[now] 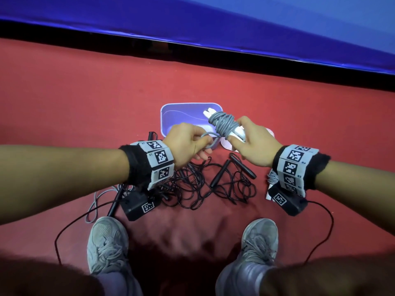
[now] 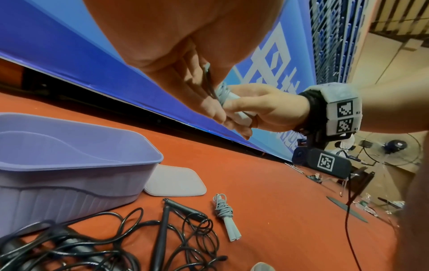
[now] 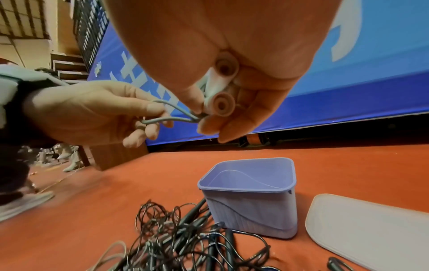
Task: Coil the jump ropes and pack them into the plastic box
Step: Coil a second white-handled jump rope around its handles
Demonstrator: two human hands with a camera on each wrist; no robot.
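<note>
Red floor mat bounded at the far side by a blue banner [image 1: 235, 24].

Head view: one lilac plastic box [image 1: 171, 118] stands open on the mat, with one pale lid [image 1: 226, 144] lying just beside it. The right hand [image 1: 254, 142] holds one grey jump rope [image 1: 224, 122], its cord wound round two white handles held side by side, above the box's near right corner. The left hand [image 1: 188, 142] pinches the loose loop of the same cord. Below the hands lies one tangled heap of black jump ropes [image 1: 205, 184]; three black handles are clearly seen, and the number of ropes in the heap cannot be told. Two grey shoes [image 1: 106, 242] stand at the near edge.

Left wrist view: the box [image 2: 139, 152] is empty in the part seen. One second grey rope [image 2: 224, 210], already coiled round its two handles, lies on the mat near the lid [image 2: 176, 181], apart from the black heap [image 2: 162, 243]. The right hand [image 2: 267, 110] is curled round the held bundle.

Right wrist view: two round handle ends [image 3: 220, 104] show inside the right hand's [image 3: 243, 55] grip. The left hand [image 3: 97, 113] pinches two strands of grey cord between thumb and fingers. Box [image 3: 255, 210], lid [image 3: 371, 229] and black heap [image 3: 185, 238] lie below.
</note>
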